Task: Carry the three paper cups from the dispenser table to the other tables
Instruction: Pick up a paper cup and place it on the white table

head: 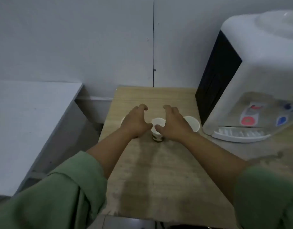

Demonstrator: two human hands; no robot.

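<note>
Three white paper cups stand in a row on the wooden dispenser table (159, 171). My left hand (135, 123) hovers over the left cup (122, 121), hiding most of it, fingers spread and curved. The middle cup (158, 124) shows between my two thumbs, with a dark band at its base. My right hand (173, 125) is spread over the gap between the middle cup and the right cup (193, 123), covering the right cup's left side. I cannot tell whether either hand touches a cup; neither holds one.
A white water dispenser (251, 80) with a drip tray (238, 134) stands on the right of the table. A pale grey table (26, 121) lies to the left across a gap. A grey wall (92, 38) is close behind.
</note>
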